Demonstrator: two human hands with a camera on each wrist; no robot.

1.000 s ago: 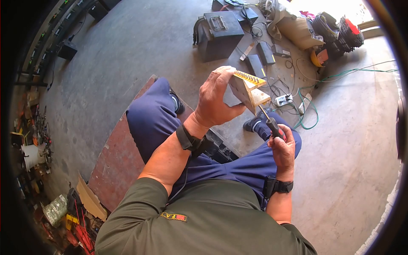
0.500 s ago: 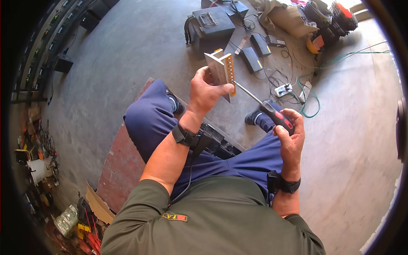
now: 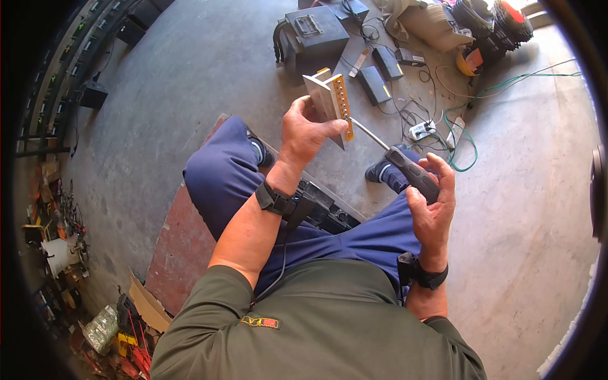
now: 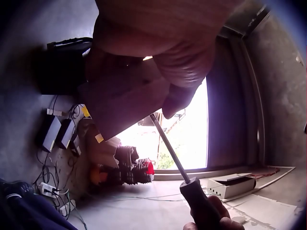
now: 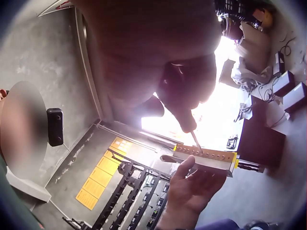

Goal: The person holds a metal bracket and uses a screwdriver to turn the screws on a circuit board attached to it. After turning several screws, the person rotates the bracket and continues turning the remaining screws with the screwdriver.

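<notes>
My left hand (image 3: 304, 136) grips a metal bracket (image 3: 323, 101), its thumb along the near side. A yellow-orange strip (image 3: 340, 95) with a row of several screws runs down the bracket's edge facing right. My right hand (image 3: 434, 212) holds a screwdriver (image 3: 411, 172) by its black handle, thumb and fingers at the handle's end. The screwdriver's tip meets the strip's lower part, near the left thumb. In the left wrist view, the flat back of the bracket (image 4: 127, 98) looks dark against bright light. The right wrist view shows the screw row (image 5: 206, 153) with the shaft coming down onto it.
A black box (image 3: 310, 41) with a handle stands on the floor ahead. Near it lie black power adapters (image 3: 375, 85), a white power strip (image 3: 422, 130) and tangled cables. A reddish board (image 3: 183, 247) lies under the left leg. Mixed tools and parts (image 3: 114, 335) crowd the lower left.
The left hand has turned the bracket, bringing the screw row round toward the right. The screwdriver's tip has moved up onto the row; its handle has since rotated, hiding the red patches.
</notes>
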